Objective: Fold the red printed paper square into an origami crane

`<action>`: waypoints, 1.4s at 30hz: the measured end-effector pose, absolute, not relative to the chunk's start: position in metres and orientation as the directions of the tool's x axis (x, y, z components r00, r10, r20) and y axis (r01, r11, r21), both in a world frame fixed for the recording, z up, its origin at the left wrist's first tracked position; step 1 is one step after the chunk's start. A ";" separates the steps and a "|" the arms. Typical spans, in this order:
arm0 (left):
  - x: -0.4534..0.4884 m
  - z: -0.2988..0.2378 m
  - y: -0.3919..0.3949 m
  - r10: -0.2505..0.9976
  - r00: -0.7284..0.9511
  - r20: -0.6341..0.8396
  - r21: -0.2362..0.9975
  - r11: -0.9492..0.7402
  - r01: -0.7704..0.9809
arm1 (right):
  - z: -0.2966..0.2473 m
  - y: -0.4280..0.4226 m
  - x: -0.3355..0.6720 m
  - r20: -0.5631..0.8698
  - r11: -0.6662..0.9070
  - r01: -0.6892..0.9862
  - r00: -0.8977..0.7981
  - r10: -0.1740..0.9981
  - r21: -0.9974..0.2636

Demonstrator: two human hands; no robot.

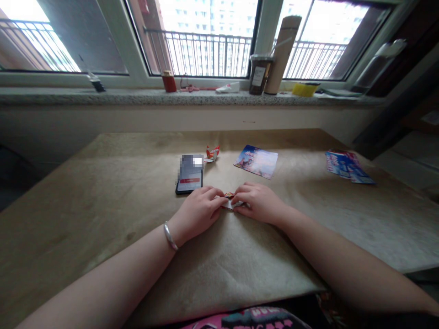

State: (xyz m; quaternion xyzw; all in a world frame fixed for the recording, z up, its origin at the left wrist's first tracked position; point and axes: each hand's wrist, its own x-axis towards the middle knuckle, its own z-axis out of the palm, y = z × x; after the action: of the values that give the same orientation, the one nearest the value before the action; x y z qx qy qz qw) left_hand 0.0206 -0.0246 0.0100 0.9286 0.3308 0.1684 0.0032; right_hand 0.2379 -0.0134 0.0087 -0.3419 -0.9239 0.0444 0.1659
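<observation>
Between my two hands lies a small folded piece of paper (pixel 227 205), white with red and yellow printing, low on the tabletop. My left hand (pixel 200 208) grips its left side, the fingers bent and the thumb pressed near the middle. On the right side my right hand (pixel 256 202) pinches the paper with thumb and fingers. Much of the paper is hidden under the fingers. A phone (pixel 190 177) with a lit screen lies just beyond my left hand. Behind the paper stands a small red and white folded paper piece (pixel 212 153).
A blue and pink printed sheet (pixel 257 161) lies beyond my right hand on the tan-covered table (pixel 103 183). Several similar sheets (pixel 350 167) are fanned out at the right. Along the windowsill stand a red jar (pixel 169 82), a dark lidded cup (pixel 259 75) and a tall cylinder (pixel 283 55).
</observation>
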 end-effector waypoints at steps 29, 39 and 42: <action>0.023 0.012 -0.027 0.628 0.744 0.230 -0.066 -0.752 0.655 | 0.009 -0.017 0.234 0.273 0.767 0.623 -0.719 0.639 -0.154; 0.025 0.013 -0.028 0.641 0.732 0.233 -0.044 -0.745 0.666 | 0.013 -0.019 0.230 0.244 0.776 0.629 -0.747 0.619 -0.046; 0.026 0.014 -0.028 0.647 0.727 0.228 -0.033 -0.741 0.670 | 0.013 -0.021 0.228 0.238 0.776 0.631 -0.757 0.608 0.023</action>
State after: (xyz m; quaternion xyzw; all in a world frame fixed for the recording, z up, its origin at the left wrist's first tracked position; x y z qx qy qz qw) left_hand 0.0259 -0.0279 0.0136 0.9276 0.3551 0.1010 -0.0567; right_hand 0.2278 -0.0214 0.0126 -0.3310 -0.9360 -0.0510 0.1089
